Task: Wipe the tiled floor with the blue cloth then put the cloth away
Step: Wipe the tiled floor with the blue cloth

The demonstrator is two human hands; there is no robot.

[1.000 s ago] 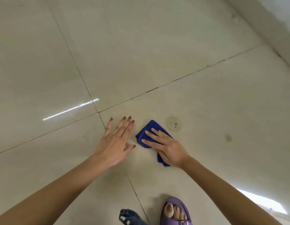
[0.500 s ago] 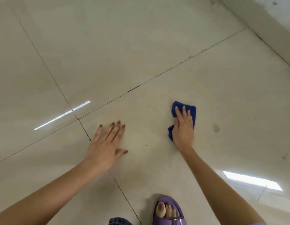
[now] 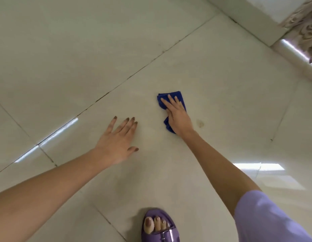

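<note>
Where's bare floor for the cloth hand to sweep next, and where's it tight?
Open: the tiles beyond the grout line, up toward the skirting; also right of the blue cloth, past the brown stain. Tight: the strip between the left hand and the right hand, and near the purple sandal.

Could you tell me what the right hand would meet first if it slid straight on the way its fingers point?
Beyond the blue cloth under the right hand, only bare tile, then the grout line; the way looks free.
</note>
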